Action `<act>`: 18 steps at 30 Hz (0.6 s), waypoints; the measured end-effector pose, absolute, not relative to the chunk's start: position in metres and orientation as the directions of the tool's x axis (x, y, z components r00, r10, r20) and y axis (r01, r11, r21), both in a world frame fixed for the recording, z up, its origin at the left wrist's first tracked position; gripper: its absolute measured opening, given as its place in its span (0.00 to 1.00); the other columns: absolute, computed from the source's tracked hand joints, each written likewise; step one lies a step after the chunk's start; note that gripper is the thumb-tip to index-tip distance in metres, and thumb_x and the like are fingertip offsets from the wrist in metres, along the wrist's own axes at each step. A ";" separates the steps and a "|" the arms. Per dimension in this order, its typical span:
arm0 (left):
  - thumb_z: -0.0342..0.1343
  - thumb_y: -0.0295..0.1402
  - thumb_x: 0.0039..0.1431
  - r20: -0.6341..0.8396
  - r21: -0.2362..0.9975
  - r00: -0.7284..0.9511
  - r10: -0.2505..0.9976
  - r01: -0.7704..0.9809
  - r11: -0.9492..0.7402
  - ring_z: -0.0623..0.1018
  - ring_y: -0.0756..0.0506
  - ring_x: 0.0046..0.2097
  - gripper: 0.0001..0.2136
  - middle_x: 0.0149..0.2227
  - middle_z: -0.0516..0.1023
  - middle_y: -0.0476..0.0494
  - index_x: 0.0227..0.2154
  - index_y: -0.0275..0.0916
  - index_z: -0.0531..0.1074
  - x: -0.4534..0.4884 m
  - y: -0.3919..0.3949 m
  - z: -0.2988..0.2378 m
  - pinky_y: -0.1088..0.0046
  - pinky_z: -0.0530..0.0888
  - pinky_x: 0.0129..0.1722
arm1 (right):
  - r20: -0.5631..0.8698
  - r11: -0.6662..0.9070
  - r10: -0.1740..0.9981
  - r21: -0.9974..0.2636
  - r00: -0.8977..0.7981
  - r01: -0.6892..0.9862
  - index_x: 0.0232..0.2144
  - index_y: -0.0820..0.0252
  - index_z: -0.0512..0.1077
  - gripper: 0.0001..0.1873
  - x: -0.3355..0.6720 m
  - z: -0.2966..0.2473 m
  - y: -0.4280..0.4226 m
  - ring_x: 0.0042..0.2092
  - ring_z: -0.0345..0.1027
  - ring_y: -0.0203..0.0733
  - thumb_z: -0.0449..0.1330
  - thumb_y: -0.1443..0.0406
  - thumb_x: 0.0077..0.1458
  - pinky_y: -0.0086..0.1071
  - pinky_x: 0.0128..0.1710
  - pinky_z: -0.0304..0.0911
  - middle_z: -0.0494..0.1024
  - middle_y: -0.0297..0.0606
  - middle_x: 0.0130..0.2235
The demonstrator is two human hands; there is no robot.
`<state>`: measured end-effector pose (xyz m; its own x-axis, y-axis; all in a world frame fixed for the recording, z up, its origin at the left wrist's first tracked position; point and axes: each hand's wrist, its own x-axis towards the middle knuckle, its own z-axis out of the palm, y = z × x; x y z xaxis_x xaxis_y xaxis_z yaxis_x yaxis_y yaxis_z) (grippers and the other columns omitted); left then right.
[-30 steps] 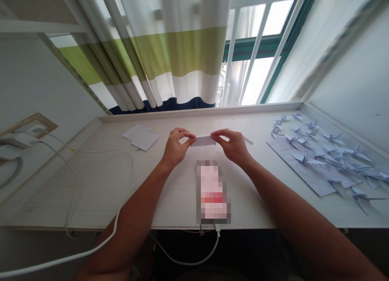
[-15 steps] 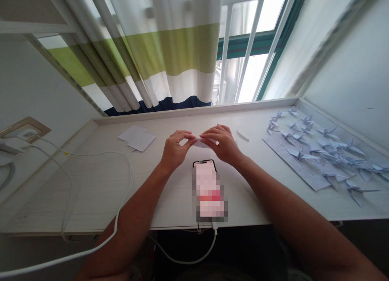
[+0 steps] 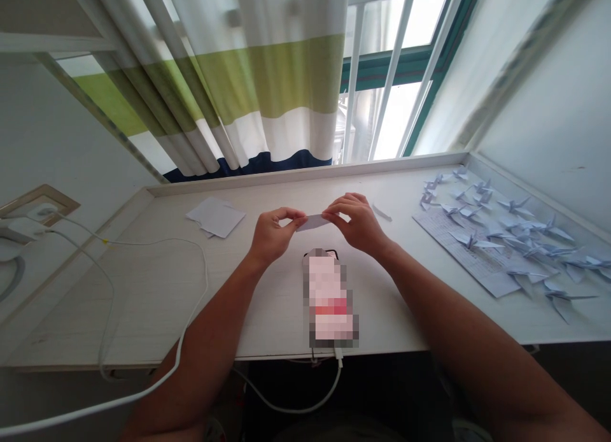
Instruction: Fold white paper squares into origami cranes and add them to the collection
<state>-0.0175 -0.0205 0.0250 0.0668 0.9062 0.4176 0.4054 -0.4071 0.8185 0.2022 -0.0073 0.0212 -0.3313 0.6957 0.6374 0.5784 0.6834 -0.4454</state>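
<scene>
A narrow strip of folded pale paper (image 3: 312, 222) is held in the air above the middle of a white desk (image 3: 143, 302), just beyond the far end of a smartphone (image 3: 329, 299). Its left end is pinched between the thumb and fingers of the left hand (image 3: 273, 235), and its right end is gripped by the right hand (image 3: 359, 224). Both grips are narrow, with the hands close together and the strip closed between the fingertips.

The phone lies flat, its screen obscured by pixelation, and a white charging cable (image 3: 291, 400) is led from it over the near edge of the desk. Loose white paper squares (image 3: 216, 217) are stacked, slightly fanned, left of the hands. A small paper scrap (image 3: 382, 213) lies just beyond the right hand. Toward the right edge, many pale blue origami cranes (image 3: 515, 207) are scattered, some resting on a printed sheet (image 3: 470, 254). Another white cable (image 3: 143, 241) is run across the left side from a wall socket (image 3: 38, 207). A striped curtain (image 3: 267, 79) hangs at the window behind the far edge.
</scene>
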 end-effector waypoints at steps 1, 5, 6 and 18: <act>0.67 0.40 0.54 0.398 0.832 0.049 0.916 0.402 -0.383 0.82 0.42 0.38 0.09 0.35 0.85 0.42 0.33 0.40 0.83 -0.018 -0.019 0.025 0.65 0.77 0.41 | 0.631 0.666 0.714 -0.479 -0.302 0.572 0.32 0.54 0.79 0.08 0.203 0.021 -0.006 0.42 0.75 0.47 0.62 0.62 0.63 0.48 0.55 0.60 0.83 0.37 0.36; 0.70 0.41 0.49 0.322 0.909 0.034 0.946 0.267 -0.319 0.81 0.43 0.36 0.12 0.33 0.85 0.41 0.32 0.38 0.83 -0.020 -0.014 0.021 0.67 0.77 0.38 | 0.530 0.566 0.818 -0.666 -0.225 0.486 0.32 0.57 0.80 0.07 0.206 0.022 -0.006 0.38 0.75 0.46 0.64 0.61 0.60 0.42 0.45 0.66 0.83 0.39 0.35; 0.71 0.42 0.48 0.296 0.934 0.035 0.955 0.197 -0.297 0.81 0.43 0.35 0.14 0.33 0.85 0.41 0.34 0.37 0.83 -0.020 -0.012 0.019 0.67 0.77 0.38 | 0.489 0.529 0.846 -0.714 -0.213 0.460 0.32 0.58 0.80 0.08 0.205 0.022 -0.006 0.37 0.76 0.46 0.65 0.60 0.59 0.40 0.42 0.67 0.83 0.39 0.35; 0.75 0.41 0.41 0.151 0.988 -0.040 0.988 -0.029 -0.153 0.80 0.46 0.34 0.18 0.32 0.84 0.41 0.33 0.35 0.82 -0.019 -0.006 0.011 0.70 0.75 0.37 | 0.157 0.179 0.977 -0.973 -0.146 0.146 0.29 0.62 0.81 0.18 0.206 0.020 -0.002 0.31 0.71 0.40 0.70 0.52 0.48 0.34 0.33 0.65 0.82 0.41 0.30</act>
<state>-0.0191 -0.0063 0.0112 -0.0400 0.9877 0.1514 -0.0294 -0.1526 0.9879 0.2061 -0.0019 0.0203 -0.1458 0.9767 0.1575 0.1462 0.1787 -0.9730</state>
